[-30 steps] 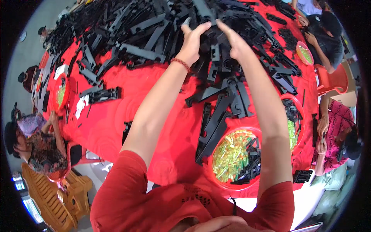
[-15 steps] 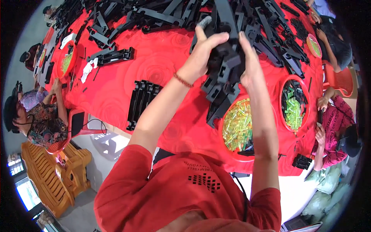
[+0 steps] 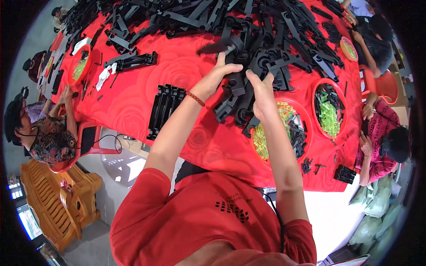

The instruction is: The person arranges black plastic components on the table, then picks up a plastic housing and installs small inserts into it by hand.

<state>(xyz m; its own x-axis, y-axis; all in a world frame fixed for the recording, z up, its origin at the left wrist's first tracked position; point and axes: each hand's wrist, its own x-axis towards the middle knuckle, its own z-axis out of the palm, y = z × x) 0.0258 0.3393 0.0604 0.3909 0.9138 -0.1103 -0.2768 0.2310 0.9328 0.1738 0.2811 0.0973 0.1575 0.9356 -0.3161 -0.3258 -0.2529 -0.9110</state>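
Note:
Over the red-covered table, my left hand (image 3: 217, 77) and my right hand (image 3: 264, 95) face each other around a loose bunch of long black plastic parts (image 3: 239, 86). Both thumbs lie on the near side of the bunch; most other fingers are hidden behind it. A blurred black part (image 3: 215, 47) sticks out beside my left fingertips. The bunch overlaps the big heap of similar black parts (image 3: 186, 20), so I cannot tell exactly where one ends. Below my right wrist stands a red basin (image 3: 309, 128) of yellow-green clear pieces and small black pieces.
A row of black parts (image 3: 164, 111) lies left of my forearm. Another red basin (image 3: 344, 99) stands to the right. Near a white crumpled cloth (image 3: 104, 76) is a further basin (image 3: 88, 60). Co-workers sit at both sides; a wooden bench (image 3: 53, 199) stands lower left.
Both hands have moved slightly down and left with the black parts, which hang lower and more spread. My right forearm now uncovers more of the near basin.

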